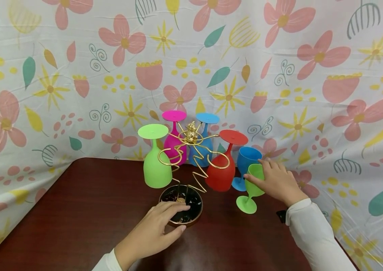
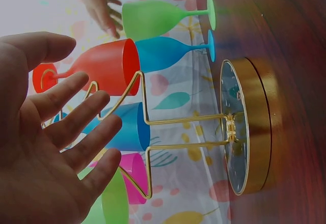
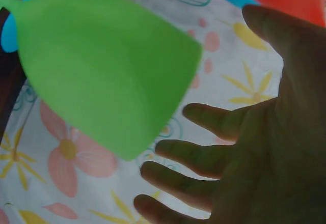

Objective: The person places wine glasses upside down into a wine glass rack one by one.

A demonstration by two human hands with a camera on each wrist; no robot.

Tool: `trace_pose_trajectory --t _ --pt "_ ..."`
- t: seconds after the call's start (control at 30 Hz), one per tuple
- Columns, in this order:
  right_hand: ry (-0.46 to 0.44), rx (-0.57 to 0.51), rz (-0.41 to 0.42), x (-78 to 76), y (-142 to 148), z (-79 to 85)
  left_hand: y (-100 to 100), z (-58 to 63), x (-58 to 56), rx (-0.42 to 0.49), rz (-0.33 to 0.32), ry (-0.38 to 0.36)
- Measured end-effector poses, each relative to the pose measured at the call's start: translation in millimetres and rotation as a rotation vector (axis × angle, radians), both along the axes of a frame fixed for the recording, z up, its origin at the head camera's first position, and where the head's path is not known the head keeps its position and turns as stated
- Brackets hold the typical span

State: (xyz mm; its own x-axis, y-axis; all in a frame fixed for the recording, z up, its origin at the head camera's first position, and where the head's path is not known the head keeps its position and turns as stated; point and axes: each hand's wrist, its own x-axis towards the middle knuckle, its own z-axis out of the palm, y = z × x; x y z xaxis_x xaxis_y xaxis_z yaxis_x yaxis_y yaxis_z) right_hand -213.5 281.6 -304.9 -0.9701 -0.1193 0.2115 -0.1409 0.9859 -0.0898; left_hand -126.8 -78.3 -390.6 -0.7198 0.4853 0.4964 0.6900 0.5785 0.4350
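Note:
A gold wire rack (image 1: 191, 138) on a round black base (image 1: 195, 210) carries upside-down goblets: a green one (image 1: 157, 169), a magenta one (image 1: 174, 145), a blue one (image 1: 202, 146) and a red one (image 1: 223, 169). To its right, a second green goblet (image 1: 246, 205) stands upright on the table before an upright blue goblet (image 1: 245, 160). My right hand (image 1: 277, 178) is beside that green goblet, fingers spread; the right wrist view shows a gap between fingertips and cup (image 3: 107, 71). My left hand (image 1: 155, 229) hovers in front of the base with fingers extended, holding nothing.
The dark reddish-brown table (image 1: 76, 210) lies under everything. Behind it hangs a white cloth (image 1: 76, 75) printed with flowers and leaves. The rack's wire arms stick out between the goblets.

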Motion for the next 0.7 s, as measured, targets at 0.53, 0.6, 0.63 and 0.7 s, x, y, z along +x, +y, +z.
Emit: trace_pose_trajectory --t 0.53,0.6,0.63,0.7 --pt "0.021 0.089 -0.026 -14.6 10 -30.3 -4 -4.5 0.3 -0.005 -0.003 -0.064" --pt "0.058 0.098 -0.022 -16.7 11 -34.2 -4 -4.4 0.0 -0.003 -0.002 -0.062" --pt "0.082 0.099 -0.019 -17.6 12 -35.6 -4 -4.3 -0.3 -0.003 -0.002 -0.058" --pt "0.130 0.099 -0.015 -19.4 13 -37.4 -4 -4.2 -0.9 0.000 -0.003 -0.048"
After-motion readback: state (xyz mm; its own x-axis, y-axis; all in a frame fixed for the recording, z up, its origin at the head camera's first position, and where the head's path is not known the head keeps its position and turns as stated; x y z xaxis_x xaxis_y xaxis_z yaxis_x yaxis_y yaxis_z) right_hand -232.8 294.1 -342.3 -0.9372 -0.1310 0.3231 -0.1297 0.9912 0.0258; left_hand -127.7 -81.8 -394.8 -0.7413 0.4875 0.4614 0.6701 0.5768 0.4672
